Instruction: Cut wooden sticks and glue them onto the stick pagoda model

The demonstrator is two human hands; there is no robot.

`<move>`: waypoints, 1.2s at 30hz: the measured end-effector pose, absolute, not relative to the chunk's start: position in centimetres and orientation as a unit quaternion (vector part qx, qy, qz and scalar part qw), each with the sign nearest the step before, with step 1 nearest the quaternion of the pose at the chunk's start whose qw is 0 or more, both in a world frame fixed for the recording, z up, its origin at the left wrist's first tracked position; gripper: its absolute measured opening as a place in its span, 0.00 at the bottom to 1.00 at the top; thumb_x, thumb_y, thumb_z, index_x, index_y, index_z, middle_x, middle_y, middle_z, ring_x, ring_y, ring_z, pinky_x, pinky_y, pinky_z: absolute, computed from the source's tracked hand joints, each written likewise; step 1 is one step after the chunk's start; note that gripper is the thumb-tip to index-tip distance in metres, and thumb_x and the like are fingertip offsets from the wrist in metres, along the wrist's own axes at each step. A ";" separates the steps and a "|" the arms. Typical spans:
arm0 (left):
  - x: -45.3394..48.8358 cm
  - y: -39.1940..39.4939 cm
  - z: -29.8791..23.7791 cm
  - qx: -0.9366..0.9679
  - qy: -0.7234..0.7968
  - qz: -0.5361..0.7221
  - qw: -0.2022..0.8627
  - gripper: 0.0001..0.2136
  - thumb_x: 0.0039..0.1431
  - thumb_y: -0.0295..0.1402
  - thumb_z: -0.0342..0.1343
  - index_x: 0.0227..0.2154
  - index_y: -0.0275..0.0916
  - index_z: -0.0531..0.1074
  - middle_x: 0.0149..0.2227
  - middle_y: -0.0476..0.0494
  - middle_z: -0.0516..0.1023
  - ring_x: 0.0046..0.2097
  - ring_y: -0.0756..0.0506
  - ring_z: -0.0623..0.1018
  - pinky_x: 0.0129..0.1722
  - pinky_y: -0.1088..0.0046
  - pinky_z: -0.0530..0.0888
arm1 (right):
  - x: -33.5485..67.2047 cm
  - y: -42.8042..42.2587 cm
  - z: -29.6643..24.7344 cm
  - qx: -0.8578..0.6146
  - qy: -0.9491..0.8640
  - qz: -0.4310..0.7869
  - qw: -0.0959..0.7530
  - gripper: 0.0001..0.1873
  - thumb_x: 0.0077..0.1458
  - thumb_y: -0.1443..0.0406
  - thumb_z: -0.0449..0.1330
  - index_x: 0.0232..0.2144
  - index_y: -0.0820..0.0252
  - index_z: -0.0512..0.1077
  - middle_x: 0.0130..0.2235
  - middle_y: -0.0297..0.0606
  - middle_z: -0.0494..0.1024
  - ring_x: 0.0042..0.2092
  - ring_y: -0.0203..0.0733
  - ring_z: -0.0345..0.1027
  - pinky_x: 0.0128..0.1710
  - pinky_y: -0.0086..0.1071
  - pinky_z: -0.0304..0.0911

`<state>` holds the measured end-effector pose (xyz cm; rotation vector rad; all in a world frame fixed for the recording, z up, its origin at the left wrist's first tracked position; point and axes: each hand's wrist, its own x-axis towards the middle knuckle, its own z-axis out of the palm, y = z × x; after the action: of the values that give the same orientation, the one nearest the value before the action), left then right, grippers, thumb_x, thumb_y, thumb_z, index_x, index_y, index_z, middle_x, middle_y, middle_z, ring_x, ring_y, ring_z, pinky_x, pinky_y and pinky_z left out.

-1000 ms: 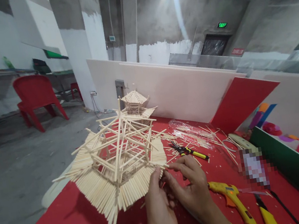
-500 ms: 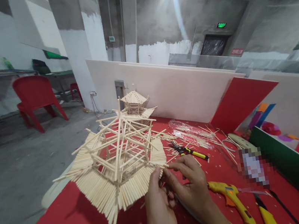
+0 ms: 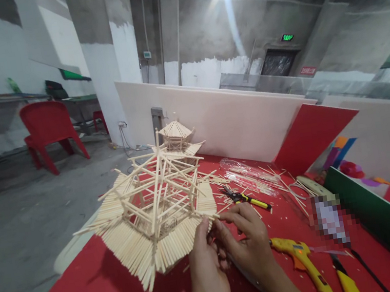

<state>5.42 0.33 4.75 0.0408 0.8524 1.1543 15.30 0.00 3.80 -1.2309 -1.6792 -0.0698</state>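
A pavilion model (image 3: 161, 210) built from thin wooden sticks stands on a red board (image 3: 102, 284). Its upper roof is an open frame of sticks, and close-laid sticks cover the lower eaves. My left hand (image 3: 207, 270) is closed at the near right corner of the eave, its thumb on the edge. Right beside it, my right hand (image 3: 248, 236) has its fingers bent in a pinch at the same corner; what lies between the fingertips is hidden. A yellow glue gun (image 3: 299, 257) lies to the right of my right hand.
Behind stands a smaller, roofed stick tower (image 3: 177, 136). Yellow-black cutters (image 3: 250, 199), loose sticks in clear wrapping (image 3: 251, 176) and a yellow knife (image 3: 346, 282) lie on the right. A green-sided box (image 3: 372, 216) borders that side; white panels (image 3: 219, 112) rise behind.
The camera view has shifted slightly. Both hands stay at the same eave corner, with hardly any change in their grip.
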 end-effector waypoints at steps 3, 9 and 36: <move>5.4 0.3 4.6 0.022 0.392 0.528 0.753 0.20 0.37 0.44 0.70 0.27 0.38 0.69 0.17 0.57 0.67 0.15 0.57 0.62 0.15 0.82 0.51 | 15.3 0.0 3.7 -0.509 -0.695 -0.029 0.507 0.04 0.59 0.67 0.60 0.38 0.56 0.76 0.33 0.37 0.71 0.37 0.40 0.66 0.36 0.34 0.61; 5.4 0.4 4.8 0.016 0.402 0.520 0.753 0.20 0.36 0.44 0.70 0.27 0.38 0.69 0.17 0.57 0.66 0.15 0.57 0.61 0.15 0.82 0.52 | 15.3 0.0 3.4 -0.508 -0.691 -0.019 0.514 0.04 0.58 0.68 0.62 0.38 0.57 0.75 0.34 0.36 0.71 0.38 0.40 0.65 0.36 0.34 0.60; 5.5 0.7 4.9 -0.018 0.388 0.513 0.766 0.09 0.54 0.38 0.61 0.32 0.38 0.72 0.20 0.52 0.74 0.17 0.53 0.67 0.17 0.79 0.58 | 15.4 -0.1 3.2 -0.514 -0.686 0.009 0.515 0.09 0.58 0.67 0.61 0.43 0.55 0.74 0.38 0.38 0.72 0.41 0.42 0.66 0.39 0.35 0.63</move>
<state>5.47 0.66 4.94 -0.0382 0.8430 1.1141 15.39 -0.12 3.19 -1.2358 -1.6480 0.0212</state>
